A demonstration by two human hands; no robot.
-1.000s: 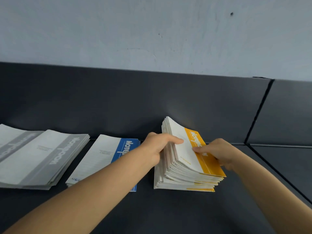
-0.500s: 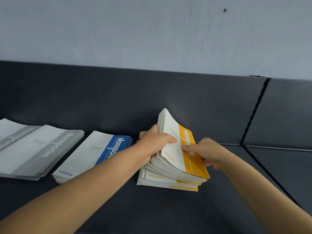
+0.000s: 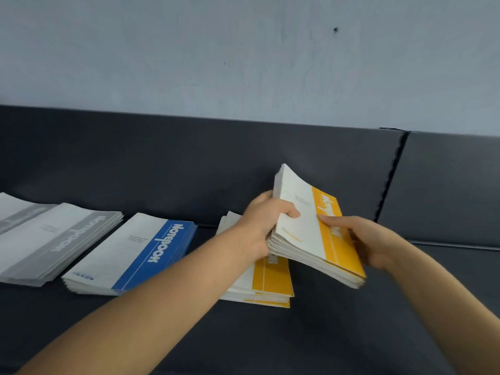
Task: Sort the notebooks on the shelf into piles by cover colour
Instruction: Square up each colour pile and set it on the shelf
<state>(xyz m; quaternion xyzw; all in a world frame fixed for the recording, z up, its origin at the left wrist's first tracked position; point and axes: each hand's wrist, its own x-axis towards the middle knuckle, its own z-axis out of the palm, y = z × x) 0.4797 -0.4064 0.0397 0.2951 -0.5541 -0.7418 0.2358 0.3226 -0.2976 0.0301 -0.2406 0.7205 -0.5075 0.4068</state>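
Bundle of yellow notebooks [image 3: 319, 234] held tilted just above the lower yellow pile [image 3: 270, 282] on the shelf [image 3: 297, 336]; left hand [image 3: 266, 220] clamps its white side, right hand [image 3: 370, 239] its yellow side; judged limp, slick-covered, liable to fan out; support both edges.

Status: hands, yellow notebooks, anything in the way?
Left hand and right hand both grip a raised yellow bundle. Yellow pile on shelf beneath it. Blue pile, grey pile to the left; nothing in the way.
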